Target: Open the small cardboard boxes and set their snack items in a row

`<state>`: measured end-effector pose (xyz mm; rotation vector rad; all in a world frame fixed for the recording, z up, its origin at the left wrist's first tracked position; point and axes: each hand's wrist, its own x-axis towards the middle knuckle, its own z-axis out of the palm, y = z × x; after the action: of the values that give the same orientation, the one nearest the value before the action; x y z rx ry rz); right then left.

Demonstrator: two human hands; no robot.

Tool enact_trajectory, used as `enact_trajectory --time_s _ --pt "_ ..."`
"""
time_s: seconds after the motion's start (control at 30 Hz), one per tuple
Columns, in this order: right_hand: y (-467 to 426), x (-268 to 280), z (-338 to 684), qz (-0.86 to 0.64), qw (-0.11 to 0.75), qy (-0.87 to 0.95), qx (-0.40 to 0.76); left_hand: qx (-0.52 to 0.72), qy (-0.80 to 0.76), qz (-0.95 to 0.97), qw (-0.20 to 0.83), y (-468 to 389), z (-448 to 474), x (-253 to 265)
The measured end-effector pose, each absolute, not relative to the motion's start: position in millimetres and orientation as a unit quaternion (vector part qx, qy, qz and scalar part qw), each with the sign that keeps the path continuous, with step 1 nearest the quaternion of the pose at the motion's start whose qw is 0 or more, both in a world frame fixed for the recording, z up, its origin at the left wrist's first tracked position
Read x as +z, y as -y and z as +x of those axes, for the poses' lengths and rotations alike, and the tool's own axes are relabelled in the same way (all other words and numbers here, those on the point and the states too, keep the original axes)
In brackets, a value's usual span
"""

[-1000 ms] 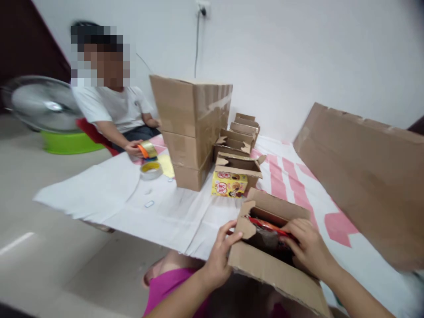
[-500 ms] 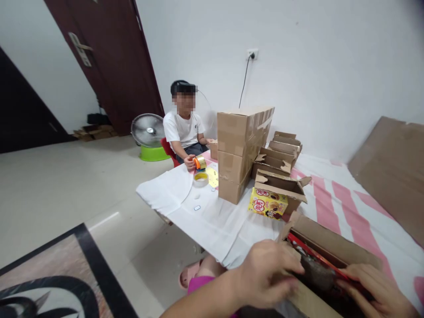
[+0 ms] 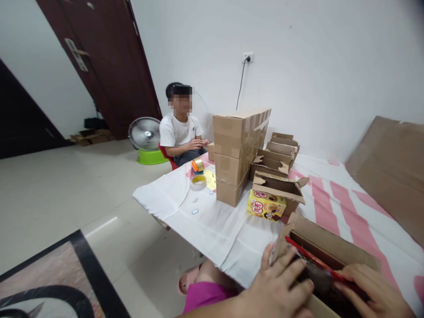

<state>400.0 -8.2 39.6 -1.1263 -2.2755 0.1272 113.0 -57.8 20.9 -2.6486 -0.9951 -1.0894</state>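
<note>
An open cardboard box [image 3: 334, 236] stands at the near right of the table, with a dark, red-edged package [image 3: 318, 274] inside it. My left hand [image 3: 281, 285] lies over the box's near left corner, fingers curled across the edge and thumb at the end flap. Inside the opening, my right hand [image 3: 374, 291] pinches the red edge of the package; its fingertips are partly hidden. Just beyond the box sits a yellow printed snack box [image 3: 266, 205], against another open cardboard box [image 3: 280, 182].
Closed cartons [image 3: 228, 170] form a tall stack mid-table. More open boxes [image 3: 281, 145] stand behind. A tape dispenser [image 3: 198, 166] and a tape roll [image 3: 198, 182] lie near a seated person [image 3: 180, 132]. A large cardboard sheet [image 3: 387, 172] leans at right.
My left hand has shifted from pinching the near flap to spreading over the box's corner. My right hand stays on the package. The other person has let go of the tape dispenser and drawn their hands together.
</note>
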Motion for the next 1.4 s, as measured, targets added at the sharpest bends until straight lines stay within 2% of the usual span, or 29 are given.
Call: enact_trajectory --time_s 0.13,0.33,0.57,0.83,1.13,1.4 --pt "8.1 40.4 398.6 -0.426 0.292 0.855 0.039 -0.332 0.418 -0.845 -0.025 59.0 97.8 29.1" --pt "10.7 45.6 392.6 -0.431 0.279 0.857 0.047 -0.346 0.404 -0.842 -0.089 54.7 100.2 9.1" --pt "14.2 47.7 389.5 -0.427 0.289 0.856 0.042 -0.385 0.406 -0.824 -0.092 56.8 104.3 -4.1" --pt "17.4 38.4 395.8 -0.48 0.338 0.808 0.048 -0.392 0.397 -0.824 -0.094 56.8 102.4 2.1" --pt "22.7 44.4 392.0 -0.545 0.421 0.724 0.035 -0.343 0.434 -0.824 -0.122 62.8 103.7 17.3" --pt "29.8 61.5 384.7 -0.596 0.484 0.64 0.04 -0.268 0.451 -0.841 -0.132 57.3 94.2 51.1"
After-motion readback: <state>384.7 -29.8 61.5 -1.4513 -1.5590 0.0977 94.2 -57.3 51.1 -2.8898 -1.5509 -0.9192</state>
